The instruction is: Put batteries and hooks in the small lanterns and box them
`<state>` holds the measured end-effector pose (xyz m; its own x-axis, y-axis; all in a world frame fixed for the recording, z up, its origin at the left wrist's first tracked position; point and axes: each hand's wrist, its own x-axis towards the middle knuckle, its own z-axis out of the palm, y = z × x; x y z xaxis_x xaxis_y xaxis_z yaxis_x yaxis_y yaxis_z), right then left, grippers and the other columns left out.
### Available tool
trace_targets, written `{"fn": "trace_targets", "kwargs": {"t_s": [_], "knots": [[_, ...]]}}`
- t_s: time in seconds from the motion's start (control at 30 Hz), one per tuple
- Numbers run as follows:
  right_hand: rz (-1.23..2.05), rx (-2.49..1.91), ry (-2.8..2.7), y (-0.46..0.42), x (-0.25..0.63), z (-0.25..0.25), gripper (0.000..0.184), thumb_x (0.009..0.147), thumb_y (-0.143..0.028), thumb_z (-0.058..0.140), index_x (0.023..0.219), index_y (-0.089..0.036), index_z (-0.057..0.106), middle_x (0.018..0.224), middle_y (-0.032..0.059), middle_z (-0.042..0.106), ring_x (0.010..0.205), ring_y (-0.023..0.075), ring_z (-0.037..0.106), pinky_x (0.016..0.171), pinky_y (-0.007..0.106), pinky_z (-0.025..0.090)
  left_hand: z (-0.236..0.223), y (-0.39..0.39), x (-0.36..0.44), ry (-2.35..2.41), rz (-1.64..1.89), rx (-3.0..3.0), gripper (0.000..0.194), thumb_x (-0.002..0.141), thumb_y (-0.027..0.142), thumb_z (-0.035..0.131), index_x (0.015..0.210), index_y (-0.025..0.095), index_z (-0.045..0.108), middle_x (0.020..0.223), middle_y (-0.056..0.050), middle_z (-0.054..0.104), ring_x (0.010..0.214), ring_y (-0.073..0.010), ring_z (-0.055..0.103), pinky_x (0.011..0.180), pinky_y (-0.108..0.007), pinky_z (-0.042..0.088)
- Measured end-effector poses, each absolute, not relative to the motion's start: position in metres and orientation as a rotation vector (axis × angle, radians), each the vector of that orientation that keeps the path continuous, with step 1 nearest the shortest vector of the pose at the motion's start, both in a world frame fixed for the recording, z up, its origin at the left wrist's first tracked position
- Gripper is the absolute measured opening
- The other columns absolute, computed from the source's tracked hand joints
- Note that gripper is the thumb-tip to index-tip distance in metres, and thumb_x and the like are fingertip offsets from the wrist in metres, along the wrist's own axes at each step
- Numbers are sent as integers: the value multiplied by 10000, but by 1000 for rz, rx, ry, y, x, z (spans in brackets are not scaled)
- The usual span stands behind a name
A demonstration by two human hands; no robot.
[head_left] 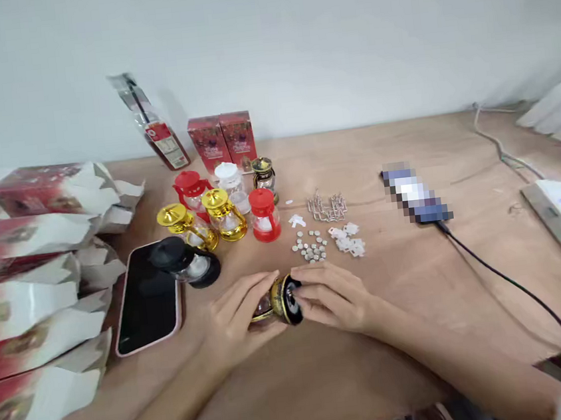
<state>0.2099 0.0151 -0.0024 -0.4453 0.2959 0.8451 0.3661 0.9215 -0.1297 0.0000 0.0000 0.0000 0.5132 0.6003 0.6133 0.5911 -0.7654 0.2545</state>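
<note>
Black and gold-toned miniature lantern [278, 300] at near centre, tipped on its side, base end facing right. The left hand [241, 313] is closed around its body; fingers of the right hand [337, 295] touch the base, though whether they pinch a small part cannot be told. Judged step: handling at the base, calling for a steady left grip and precise fingertip placement. Finish glossy; body transparent, partly covered. Silver button cells [309, 255] lie farther off, slightly right.
</note>
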Motion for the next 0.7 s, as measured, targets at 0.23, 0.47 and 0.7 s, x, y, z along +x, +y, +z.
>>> {"fn": "trace_targets", "kwargs": {"t_s": [0.23, 0.47, 0.7], "knots": [[-39, -504, -2068, 15, 206, 3, 42, 827, -101, 573, 851, -135, 576, 852, 110, 661, 803, 173, 650, 686, 283, 595, 3, -1, 1, 1045, 1129, 2709, 401, 831, 298, 634, 1182, 134, 531, 991, -120, 682, 883, -194, 680, 797, -279, 559], [-15, -498, -2084, 14, 208, 2, 86, 822, -71, 525, 850, -146, 555, 839, 98, 650, 802, 150, 648, 670, 233, 575, 1, -2, 3, 1008, 1163, 2671, 404, 828, 310, 639, 1179, 139, 534, 980, -115, 680, 852, -188, 679, 753, -269, 559], [102, -466, -2077, 13, 212, 0, 29, 864, -144, 552, 876, -146, 578, 903, 104, 645, 824, 149, 647, 695, 246, 574, 1, -3, 3, 966, 1163, 2687, 414, 831, 337, 642, 1168, 123, 531, 976, -133, 678, 867, -196, 676, 767, -282, 560]]}}
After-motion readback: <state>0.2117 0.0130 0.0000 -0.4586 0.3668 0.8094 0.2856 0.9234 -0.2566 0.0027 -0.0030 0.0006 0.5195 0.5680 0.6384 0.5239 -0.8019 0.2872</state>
